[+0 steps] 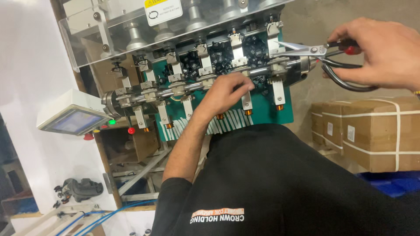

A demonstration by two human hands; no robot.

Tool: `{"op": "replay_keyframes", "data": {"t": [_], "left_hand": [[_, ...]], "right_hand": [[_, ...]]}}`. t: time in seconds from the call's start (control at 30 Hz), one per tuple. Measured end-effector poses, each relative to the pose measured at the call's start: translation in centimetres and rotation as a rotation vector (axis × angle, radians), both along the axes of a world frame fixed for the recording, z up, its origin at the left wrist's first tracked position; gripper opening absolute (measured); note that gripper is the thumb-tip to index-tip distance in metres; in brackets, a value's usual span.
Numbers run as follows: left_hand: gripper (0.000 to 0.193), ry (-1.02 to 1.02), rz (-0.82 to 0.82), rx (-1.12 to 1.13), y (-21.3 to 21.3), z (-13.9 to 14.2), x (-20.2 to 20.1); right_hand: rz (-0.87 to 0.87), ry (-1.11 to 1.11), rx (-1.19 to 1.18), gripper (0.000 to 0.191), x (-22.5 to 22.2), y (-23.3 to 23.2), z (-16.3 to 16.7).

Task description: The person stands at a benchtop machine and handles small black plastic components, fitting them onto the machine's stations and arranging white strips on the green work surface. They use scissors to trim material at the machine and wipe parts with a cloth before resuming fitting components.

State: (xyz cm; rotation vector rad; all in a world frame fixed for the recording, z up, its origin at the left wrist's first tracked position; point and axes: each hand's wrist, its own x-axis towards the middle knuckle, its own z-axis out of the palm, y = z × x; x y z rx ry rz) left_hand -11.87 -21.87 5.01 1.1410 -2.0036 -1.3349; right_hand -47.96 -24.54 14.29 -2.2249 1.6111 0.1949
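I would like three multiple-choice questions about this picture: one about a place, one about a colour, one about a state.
1. Where is the left hand?
A. on the machine's metal shaft
B. on a cardboard box
C. on the small screen

2. What colour is the machine's base plate?
A. yellow
B. green
C. white

3. How is the right hand occupied?
A. it is empty and flat
B. it holds scissors
C. it presses a red button

Answers:
1 A: the fingers lie on the shaft among the clamps.
2 B: the plate behind the clamps is green.
3 B: the fingers go through the black handles of the scissors, blades pointing at the machine.
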Motion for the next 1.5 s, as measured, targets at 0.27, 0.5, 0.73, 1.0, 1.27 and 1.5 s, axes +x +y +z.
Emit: {"op": "replay_keyframes", "data": {"t": [0.27,0.5,0.73,1.0,1.27,1.5], "left_hand": [[0.023,-0.198,0.408,-0.299,-6.6,-1.6,-9.1],[0.025,-0.336,0.506,-0.277,-8.4,-3.5,-10.5],[0.031,-0.446,0.463,-0.130,-9.2,-5.0,-11.3],[0.019,-0.326,0.583,-0.243,-9.2,-3.2,-11.9],[0.013,-0.174,0.574,-0.640,-7.3,-1.1,-13.8],[0.013,-0.257,0.431,-0.450,-8.0,-4.3,-16.3]], "right_hand": [[0.178,0.024,0.227,0.072,-0.6,-9.1,-4.7],[0.163,0.082,0.305,0.071,-2.3,-10.4,-4.8],[0.190,-0.035,0.363,0.064,-0.6,-10.8,-5.1],[0.148,0.076,0.506,0.040,2.4,-10.1,-0.8],[0.353,0.001,0.395,0.048,0.7,-7.6,0.2],[0.396,0.060,0.502,0.047,-0.6,-5.5,2.0]]}}
